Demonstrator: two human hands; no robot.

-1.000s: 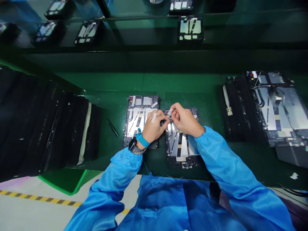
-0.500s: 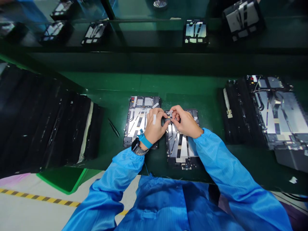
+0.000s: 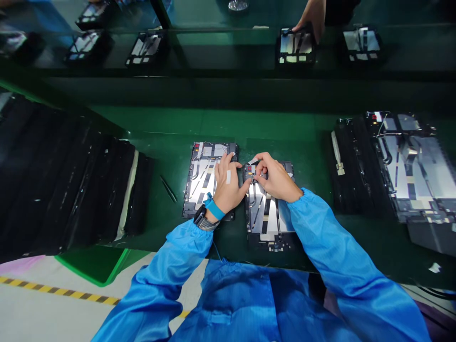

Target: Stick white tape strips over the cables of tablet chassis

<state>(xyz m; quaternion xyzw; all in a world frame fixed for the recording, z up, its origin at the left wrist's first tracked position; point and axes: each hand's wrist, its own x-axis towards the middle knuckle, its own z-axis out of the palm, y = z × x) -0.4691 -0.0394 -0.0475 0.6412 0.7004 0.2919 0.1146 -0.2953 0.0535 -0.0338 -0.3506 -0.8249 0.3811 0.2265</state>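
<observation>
Two opened tablet-like devices lie side by side, the left device [image 3: 197, 187] and the right device [image 3: 261, 228], each with a silver panel and dark ribbon cables. My left hand [image 3: 228, 183], a white tape strip on its back, is over the left device's right side. Its fingers are spread with nothing in them, and the thumb points to the right device's top left corner. My right hand [image 3: 276, 178] is at that corner, fingers bent into a pinch. At its index fingertip a small white strip [image 3: 253, 161] sticks out, above a red-marked part.
Black tweezers [image 3: 168, 189] lie left of the devices. Dark device stacks stand on the left [image 3: 71, 175] and right [image 3: 352, 166]. An open device [image 3: 415, 161] leans at the right. Across the ledge, a co-worker's hand [image 3: 315, 21] touches another device. A green bin [image 3: 107, 270] sits below.
My left fingers have come off the right device's corner and spread up and left. The white strip has shifted slightly up with my right hand. Across the ledge, a co-worker's hand has appeared.
</observation>
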